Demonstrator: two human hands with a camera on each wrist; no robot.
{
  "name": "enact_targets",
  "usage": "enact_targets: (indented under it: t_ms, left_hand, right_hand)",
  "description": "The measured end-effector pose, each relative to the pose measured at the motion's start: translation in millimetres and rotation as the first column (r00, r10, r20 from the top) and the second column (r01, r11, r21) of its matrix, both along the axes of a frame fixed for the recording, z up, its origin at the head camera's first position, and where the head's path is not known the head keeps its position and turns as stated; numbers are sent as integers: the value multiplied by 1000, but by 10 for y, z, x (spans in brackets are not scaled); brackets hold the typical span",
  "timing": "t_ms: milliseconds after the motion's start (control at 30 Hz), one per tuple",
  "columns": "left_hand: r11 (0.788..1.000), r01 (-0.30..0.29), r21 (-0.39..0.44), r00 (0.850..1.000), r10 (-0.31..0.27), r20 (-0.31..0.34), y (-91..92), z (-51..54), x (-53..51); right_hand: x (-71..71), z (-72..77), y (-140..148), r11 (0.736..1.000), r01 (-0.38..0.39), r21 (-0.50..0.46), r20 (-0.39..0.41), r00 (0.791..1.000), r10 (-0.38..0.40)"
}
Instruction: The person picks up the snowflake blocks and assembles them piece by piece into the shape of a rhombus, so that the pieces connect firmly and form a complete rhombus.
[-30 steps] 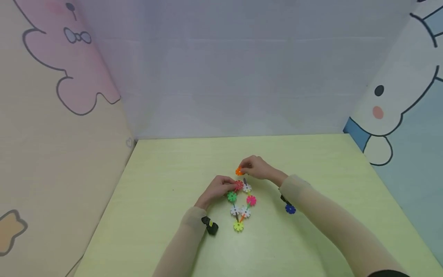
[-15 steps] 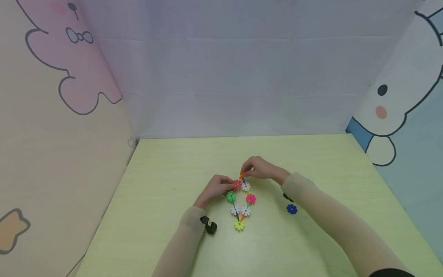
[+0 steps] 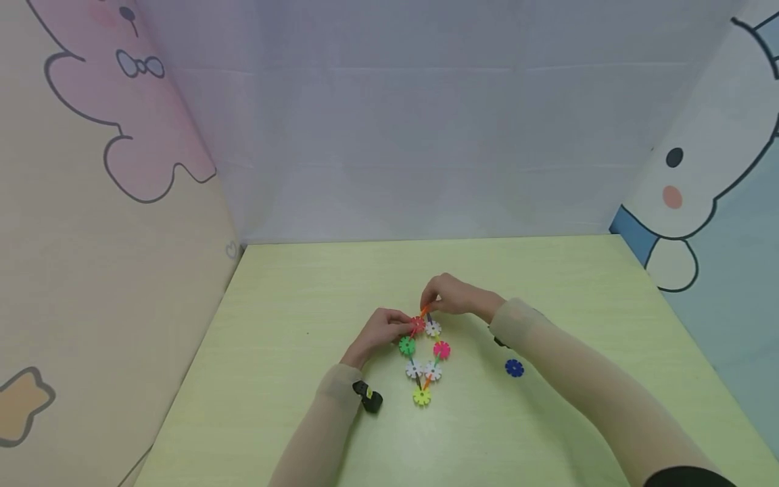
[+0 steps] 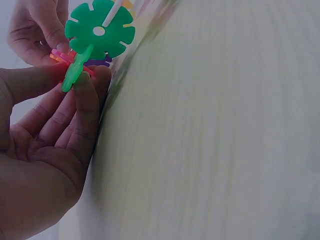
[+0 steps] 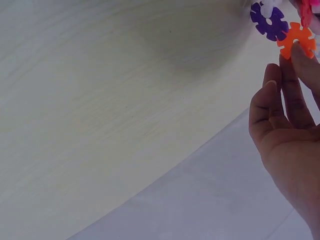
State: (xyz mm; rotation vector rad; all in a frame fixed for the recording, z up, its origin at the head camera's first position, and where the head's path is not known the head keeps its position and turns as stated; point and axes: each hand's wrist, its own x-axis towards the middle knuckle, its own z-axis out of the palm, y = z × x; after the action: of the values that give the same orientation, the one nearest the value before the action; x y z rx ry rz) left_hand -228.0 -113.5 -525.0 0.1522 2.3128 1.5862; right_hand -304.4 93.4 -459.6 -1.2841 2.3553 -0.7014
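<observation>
Several slotted plastic flower discs are joined into a ring on the table. My left hand (image 3: 380, 333) pinches a red disc (image 3: 417, 325) at the ring's far left, beside a green disc (image 4: 90, 37). Between thumb and fingers, my right hand (image 3: 455, 295) holds an orange disc (image 5: 306, 40) at the far end. The orange disc meets a purple disc (image 5: 276, 30) edge to edge in the right wrist view; I cannot tell whether their slots are engaged. A white disc (image 3: 433, 329), a pink disc (image 3: 441, 350) and a yellow disc (image 3: 422, 396) show along the ring.
A loose blue disc (image 3: 514, 368) lies on the table (image 3: 292, 419) below the right forearm. A black wrist camera (image 3: 368, 398) sits by the left cuff. Behind the table hangs a pale curtain (image 3: 414, 149), with cartoon-printed panels at both sides.
The orange disc has turned from face-on to edge-on and come down to the ring's far end with my right hand. My left hand keeps its pinch on the red disc.
</observation>
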Motion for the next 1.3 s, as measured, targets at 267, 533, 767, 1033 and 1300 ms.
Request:
enact_targets:
  t_ms: [267, 533, 767, 1033, 1300]
  left_hand:
    - [1000, -13, 11, 1000, 13, -9, 17, -28, -7]
    - [1000, -29, 3, 999, 30, -35, 32, -17, 15]
    - [999, -33, 20, 999, 33, -11, 18, -1, 25]
    - [997, -55, 58, 998, 55, 11, 6, -25, 17]
    - [997, -64, 48, 998, 64, -8, -7, -27, 31]
  right_hand:
    - [19, 7, -20, 1000, -17, -17, -21, 1000, 17]
    - [33, 4, -61, 999, -32, -30, -60, 998, 30]
    - [39, -19, -94, 998, -57, -16, -121, 991, 55]
    - [38, -11, -132, 997, -76, -16, -127, 989, 74]
    - [36, -29, -151, 997, -73, -21, -118, 991, 70]
